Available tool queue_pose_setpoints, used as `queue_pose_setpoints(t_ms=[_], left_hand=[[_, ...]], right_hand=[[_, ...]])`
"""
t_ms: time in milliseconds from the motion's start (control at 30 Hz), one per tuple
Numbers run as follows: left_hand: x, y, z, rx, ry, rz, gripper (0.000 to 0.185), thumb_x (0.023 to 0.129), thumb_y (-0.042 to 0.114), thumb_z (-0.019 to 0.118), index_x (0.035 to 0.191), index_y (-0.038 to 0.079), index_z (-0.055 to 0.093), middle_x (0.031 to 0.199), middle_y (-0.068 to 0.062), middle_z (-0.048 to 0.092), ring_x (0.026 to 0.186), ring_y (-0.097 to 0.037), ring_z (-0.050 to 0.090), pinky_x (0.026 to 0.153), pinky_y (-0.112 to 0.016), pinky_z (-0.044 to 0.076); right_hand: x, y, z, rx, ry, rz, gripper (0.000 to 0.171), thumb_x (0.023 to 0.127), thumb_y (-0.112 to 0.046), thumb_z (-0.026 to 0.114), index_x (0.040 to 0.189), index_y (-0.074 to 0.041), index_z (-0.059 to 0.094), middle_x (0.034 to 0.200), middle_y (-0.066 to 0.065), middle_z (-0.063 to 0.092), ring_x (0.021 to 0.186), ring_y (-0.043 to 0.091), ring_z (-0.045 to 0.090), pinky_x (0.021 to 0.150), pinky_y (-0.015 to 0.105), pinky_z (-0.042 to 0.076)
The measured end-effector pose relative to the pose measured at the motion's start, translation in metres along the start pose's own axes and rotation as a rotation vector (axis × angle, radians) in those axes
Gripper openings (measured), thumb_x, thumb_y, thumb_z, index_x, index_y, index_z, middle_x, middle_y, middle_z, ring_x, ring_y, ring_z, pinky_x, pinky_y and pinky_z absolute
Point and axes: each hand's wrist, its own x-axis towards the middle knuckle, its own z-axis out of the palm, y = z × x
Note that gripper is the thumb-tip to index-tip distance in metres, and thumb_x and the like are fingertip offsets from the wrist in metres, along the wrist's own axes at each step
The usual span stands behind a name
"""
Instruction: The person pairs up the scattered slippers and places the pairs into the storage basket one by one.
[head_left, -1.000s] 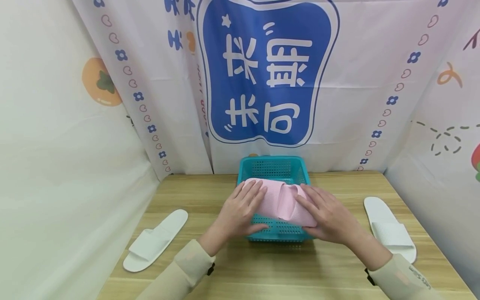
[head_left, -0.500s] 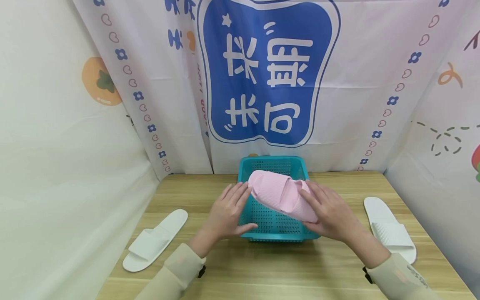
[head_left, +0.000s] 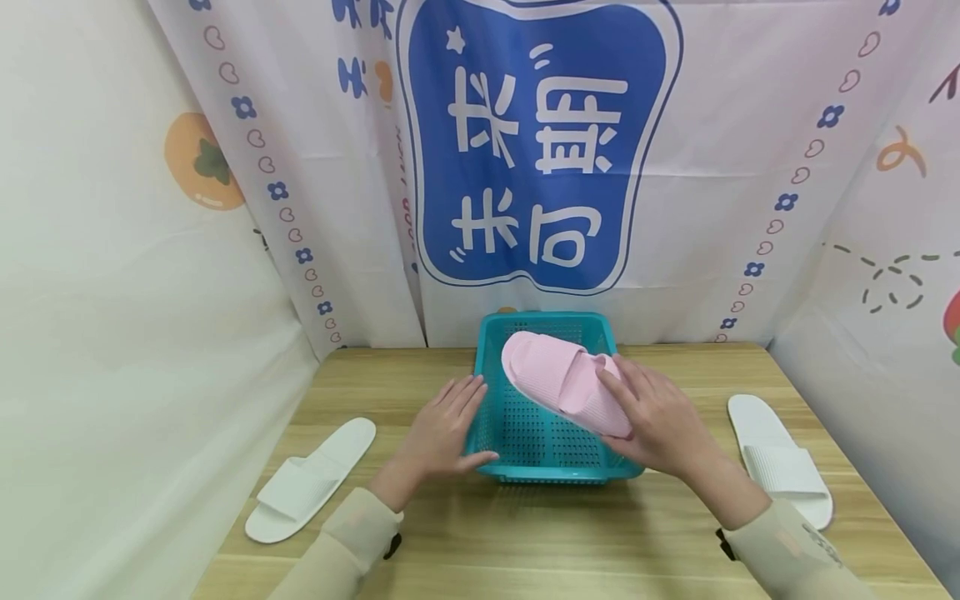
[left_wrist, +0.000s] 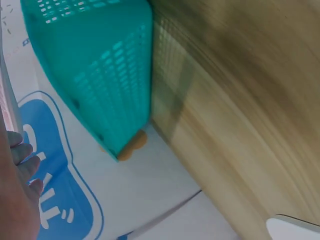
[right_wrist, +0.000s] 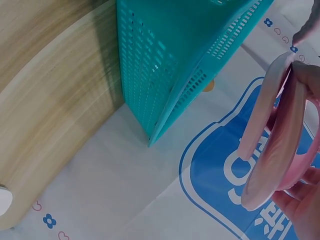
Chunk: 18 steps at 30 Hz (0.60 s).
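Observation:
My right hand [head_left: 660, 417] grips a pair of pink slippers [head_left: 558, 375] by one end, over the teal basket [head_left: 562, 472]. In the right wrist view the two pink slippers [right_wrist: 275, 145] lie sole against sole, slightly parted at the far end. In the head view the upper one tilts, its other end pointing to the back left. My left hand [head_left: 442, 429], fingers straight and thumb spread, is beside the basket's left wall and holds nothing. The left wrist view catches only part of this hand [left_wrist: 20, 180] at its left edge.
One white slipper [head_left: 311, 479] lies on the wooden table [head_left: 420, 558] at the left, another white slipper [head_left: 780, 458] at the right. The basket stands at the back, before a white printed curtain [head_left: 697, 208]. Light cloth walls flank the table.
My left hand has let go of the pink slippers and moved left, away from them. The right hand keeps hold of them; their free end has swung up toward the back.

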Motion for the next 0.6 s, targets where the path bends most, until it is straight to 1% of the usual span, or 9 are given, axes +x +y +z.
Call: queue_pose_setpoints(t_ms=[133, 267, 433, 600], left_hand=[[-0.003, -0.002, 0.003, -0.024, -0.068, -0.025, 0.095, 0.088, 0.067, 0.051, 0.147, -0.005, 0.034, 0.152, -0.020, 0.033, 0.140, -0.035, 0.031, 0.115, -0.047, 0.022], [-0.005, -0.005, 0.007, -0.047, -0.122, -0.044, 0.092, 0.088, 0.064, 0.053, 0.148, -0.004, 0.033, 0.152, -0.021, 0.034, 0.140, -0.034, 0.031, 0.115, -0.046, 0.022], [-0.010, -0.009, 0.012, -0.066, -0.160, -0.048, 0.092, 0.090, 0.067, 0.046, 0.147, -0.005, 0.034, 0.152, -0.021, 0.033, 0.140, -0.034, 0.031, 0.115, -0.045, 0.023], [-0.015, -0.011, 0.018, -0.083, -0.206, -0.068, 0.094, 0.091, 0.071, 0.038, 0.148, -0.004, 0.033, 0.154, -0.019, 0.031, 0.143, -0.031, 0.025, 0.116, -0.043, 0.018]], right_hand=[[0.003, 0.000, 0.002, -0.016, -0.009, 0.029, 0.100, 0.059, -0.043, 0.089, 0.140, -0.003, 0.046, 0.134, 0.028, 0.048, 0.111, 0.045, 0.055, 0.084, 0.058, 0.051], [0.006, 0.000, 0.005, -0.026, -0.014, 0.051, 0.100, 0.060, -0.045, 0.088, 0.140, -0.004, 0.046, 0.133, 0.028, 0.049, 0.111, 0.044, 0.055, 0.084, 0.057, 0.052], [0.010, -0.001, 0.008, -0.033, -0.021, 0.078, 0.097, 0.063, -0.046, 0.086, 0.139, -0.003, 0.046, 0.132, 0.029, 0.050, 0.109, 0.043, 0.056, 0.083, 0.057, 0.052], [0.014, -0.003, 0.011, -0.038, -0.043, 0.121, 0.095, 0.065, -0.048, 0.084, 0.139, -0.003, 0.045, 0.132, 0.028, 0.050, 0.108, 0.043, 0.057, 0.082, 0.056, 0.053]])
